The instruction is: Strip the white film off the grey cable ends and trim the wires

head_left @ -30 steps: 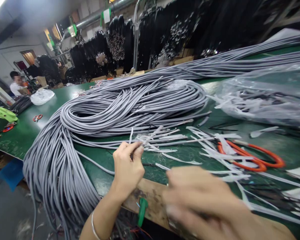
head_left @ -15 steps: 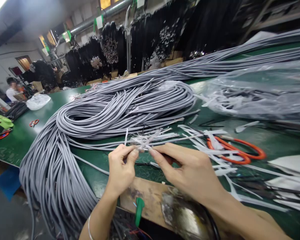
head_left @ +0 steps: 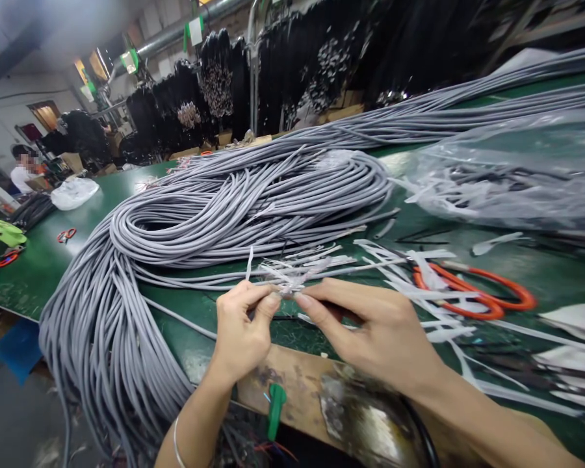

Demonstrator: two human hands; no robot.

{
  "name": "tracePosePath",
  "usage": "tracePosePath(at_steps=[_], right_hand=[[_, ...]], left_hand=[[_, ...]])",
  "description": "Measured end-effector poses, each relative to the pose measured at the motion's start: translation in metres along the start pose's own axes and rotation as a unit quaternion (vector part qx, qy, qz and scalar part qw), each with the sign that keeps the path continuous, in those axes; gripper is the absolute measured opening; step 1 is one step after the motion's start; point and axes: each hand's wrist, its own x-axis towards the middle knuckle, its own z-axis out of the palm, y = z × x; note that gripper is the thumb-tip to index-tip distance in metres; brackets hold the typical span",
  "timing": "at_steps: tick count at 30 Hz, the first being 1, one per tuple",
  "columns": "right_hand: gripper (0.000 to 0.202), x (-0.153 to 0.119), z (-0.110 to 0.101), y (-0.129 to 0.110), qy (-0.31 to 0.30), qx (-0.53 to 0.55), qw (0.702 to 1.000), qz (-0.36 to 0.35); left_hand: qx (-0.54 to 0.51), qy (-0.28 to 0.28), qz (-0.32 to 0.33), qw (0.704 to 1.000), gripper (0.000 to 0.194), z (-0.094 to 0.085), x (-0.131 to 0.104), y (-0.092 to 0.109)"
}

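My left hand [head_left: 244, 331] is closed, thumb and forefinger pinched together at the middle of the bench. Facing it, my right hand [head_left: 365, 318] also pinches, its fingertips a short way from the left ones. What lies between the fingertips is too small to make out. Just behind them is a tuft of frayed whitish strands and strips [head_left: 292, 276]. A thin white strip [head_left: 250, 263] stands up above my left hand. One grey cable [head_left: 178, 316] runs from the pile and disappears behind my left wrist.
A large looped bundle of grey cables [head_left: 175, 221] covers the bench's left and middle. Orange-handled scissors [head_left: 511, 286] lie among white strips at right. Behind them is a clear plastic bag [head_left: 511, 188]. A wooden board [head_left: 292, 377] sits at the near edge. A person [head_left: 24, 170] is far left.
Both hands keep their pinch, with the fingertips slightly closer together. The view has shifted a little, so the hands and scissors appear slightly further right.
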Motion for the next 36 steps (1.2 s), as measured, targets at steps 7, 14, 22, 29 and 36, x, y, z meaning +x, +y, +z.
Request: tracePosePath(at_steps=[7, 14, 22, 29, 36], right_hand=[[0.027, -0.006, -0.001, -0.023, -0.048, 0.106, 0.992, -0.054], [0.024, -0.012, 0.005, -0.031, -0.03, 0.036, 0.999, -0.012], [0.018, -0.006, 0.017, -0.013, 0.037, -0.002, 0.993, 0.113], [0.022, -0.009, 0.021, -0.01, 0.087, 0.06, 0.971, 0.213], [0.02, 0.003, 0.015, -0.012, 0.048, 0.192, 0.919, 0.34]], left_hand=[[-0.044, 0.034, -0.06, 0.997, 0.026, 0.004, 0.007, -0.003], [-0.186, 0.082, -0.115, 0.972, 0.03, 0.008, 0.011, -0.004], [-0.184, 0.072, -0.042, 0.979, 0.022, 0.01, 0.007, -0.001], [-0.147, 0.039, -0.05, 0.987, 0.024, 0.011, 0.003, -0.003], [-0.109, 0.049, -0.066, 0.991, 0.021, 0.015, 0.002, 0.003]])
